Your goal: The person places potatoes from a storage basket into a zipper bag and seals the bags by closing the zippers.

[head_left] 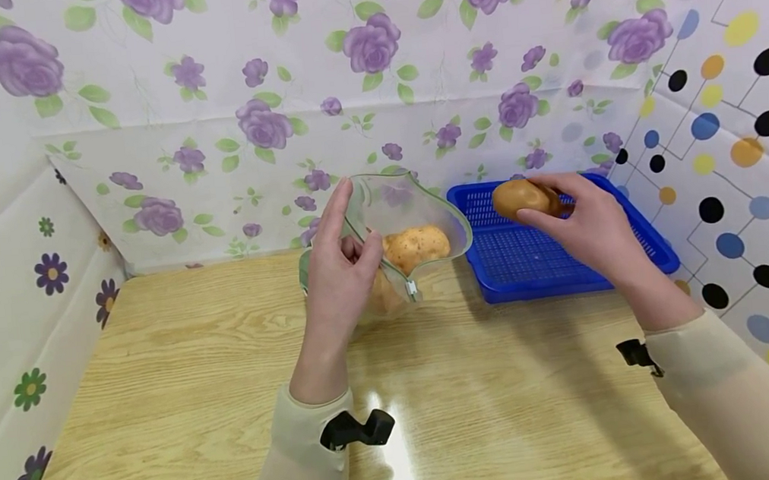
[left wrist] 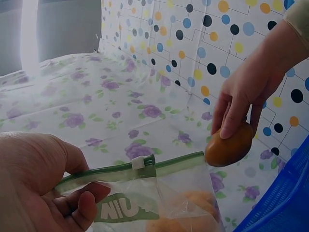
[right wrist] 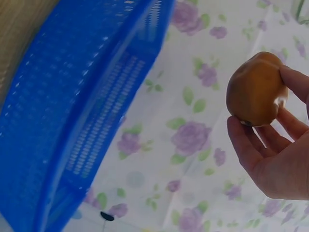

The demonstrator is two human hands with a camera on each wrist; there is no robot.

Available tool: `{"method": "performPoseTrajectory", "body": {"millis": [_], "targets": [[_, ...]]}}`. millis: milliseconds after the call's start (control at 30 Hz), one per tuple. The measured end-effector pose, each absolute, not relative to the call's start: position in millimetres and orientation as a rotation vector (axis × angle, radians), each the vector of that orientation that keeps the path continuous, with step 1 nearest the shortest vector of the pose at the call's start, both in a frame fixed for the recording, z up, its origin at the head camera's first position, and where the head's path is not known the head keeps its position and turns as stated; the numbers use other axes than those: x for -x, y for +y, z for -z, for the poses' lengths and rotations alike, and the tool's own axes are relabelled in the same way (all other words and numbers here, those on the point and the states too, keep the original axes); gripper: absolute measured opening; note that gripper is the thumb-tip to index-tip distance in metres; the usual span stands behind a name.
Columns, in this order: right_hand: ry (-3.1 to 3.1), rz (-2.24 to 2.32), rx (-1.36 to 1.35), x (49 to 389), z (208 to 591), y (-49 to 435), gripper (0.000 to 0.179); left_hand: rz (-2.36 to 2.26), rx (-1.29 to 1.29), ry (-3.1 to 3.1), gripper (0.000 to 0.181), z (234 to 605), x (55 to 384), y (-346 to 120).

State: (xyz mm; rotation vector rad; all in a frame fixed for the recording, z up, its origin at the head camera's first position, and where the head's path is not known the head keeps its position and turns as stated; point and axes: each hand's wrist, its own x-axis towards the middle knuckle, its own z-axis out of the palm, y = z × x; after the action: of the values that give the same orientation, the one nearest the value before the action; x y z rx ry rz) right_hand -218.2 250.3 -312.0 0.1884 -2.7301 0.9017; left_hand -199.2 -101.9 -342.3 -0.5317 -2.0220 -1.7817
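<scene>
My left hand grips the rim of a clear zip bag with green edging and a white slider. The bag's mouth gapes toward me. Inside it sits a pale, speckled potato, with another rounded shape lower down, blurred by the plastic. Up to the right, my right hand holds a smooth brown potato between thumb and fingers, above the left part of a blue plastic basket. A small dark spot marks the brown potato's end in the right wrist view.
The blue basket stands on the wood-grain table at the back right, beside the dotted side wall. A flower-print sheet covers the back. Both wrists carry black camera mounts.
</scene>
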Motion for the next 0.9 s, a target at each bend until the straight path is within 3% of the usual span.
{"method": "performPoseTrajectory", "body": {"millis": [900], "targets": [[-2.437,-1.079,-0.609,189,281,173,0.053,1.763,0.540,-2.020,0.072,343,199,-100]]}}
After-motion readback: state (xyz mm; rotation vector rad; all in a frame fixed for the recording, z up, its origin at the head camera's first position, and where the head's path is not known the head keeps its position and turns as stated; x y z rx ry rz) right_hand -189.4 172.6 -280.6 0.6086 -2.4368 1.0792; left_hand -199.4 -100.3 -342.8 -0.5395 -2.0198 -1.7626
